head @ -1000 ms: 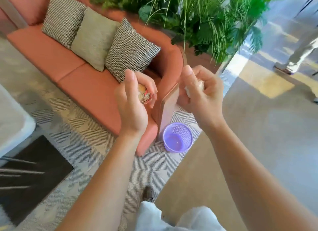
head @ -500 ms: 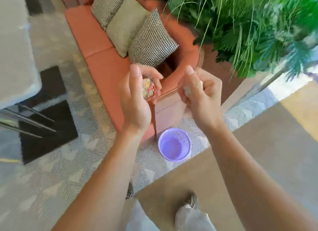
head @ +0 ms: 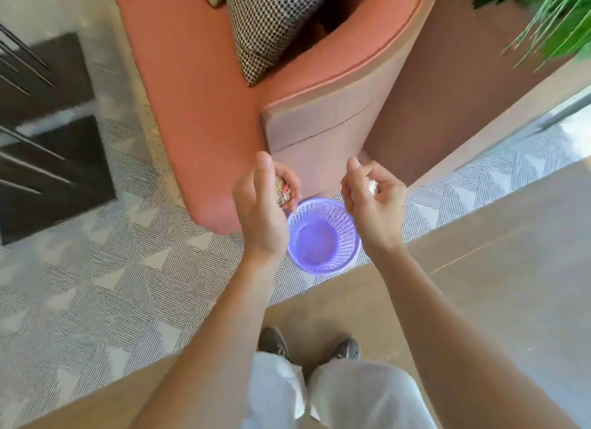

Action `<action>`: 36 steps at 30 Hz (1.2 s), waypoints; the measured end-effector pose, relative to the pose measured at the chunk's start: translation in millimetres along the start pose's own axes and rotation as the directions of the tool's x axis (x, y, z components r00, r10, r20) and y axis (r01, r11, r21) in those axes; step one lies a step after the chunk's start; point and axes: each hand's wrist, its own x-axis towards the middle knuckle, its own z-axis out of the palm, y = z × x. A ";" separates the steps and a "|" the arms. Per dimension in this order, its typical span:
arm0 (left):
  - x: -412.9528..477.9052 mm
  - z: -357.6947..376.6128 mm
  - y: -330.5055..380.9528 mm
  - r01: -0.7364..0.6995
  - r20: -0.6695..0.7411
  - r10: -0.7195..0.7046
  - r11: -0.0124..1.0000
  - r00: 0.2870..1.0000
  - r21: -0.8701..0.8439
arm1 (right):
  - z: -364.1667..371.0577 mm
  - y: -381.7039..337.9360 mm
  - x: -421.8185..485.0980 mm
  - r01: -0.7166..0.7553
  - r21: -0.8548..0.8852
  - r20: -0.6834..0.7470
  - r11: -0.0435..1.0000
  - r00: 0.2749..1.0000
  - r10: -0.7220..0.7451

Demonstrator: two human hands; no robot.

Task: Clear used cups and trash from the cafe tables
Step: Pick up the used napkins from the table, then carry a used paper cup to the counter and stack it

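A small purple mesh waste basket [head: 345, 241] stands on the floor at the foot of the sofa, and nothing shows inside it. My left hand [head: 262, 211] grips a crumpled red-and-silver wrapper [head: 284, 194] just over the basket's left rim. My right hand [head: 372, 204] holds a wad of white tissue [head: 372, 187] over the basket's right rim. Both items are mostly hidden by my curled fingers.
A salmon sofa [head: 198, 109] with a checked cushion [head: 271, 22] rises just beyond the basket. A planter wall [head: 447, 109] with green plants [head: 563, 19] is at the right. Dark table legs [head: 32, 125] lie to the left. My shoes [head: 275, 344] stand behind the basket on the tan floor.
My view has tilted down and I have come closer. Both hands have lowered from sofa height to just above the basket's rim, holding the same trash.
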 end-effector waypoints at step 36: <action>33.0 -33.2 -247.3 -0.018 0.068 0.018 1.000 0.997 -0.007 | -18.4 205.8 59.4 0.184 0.013 -0.028 0.983 0.983 -0.183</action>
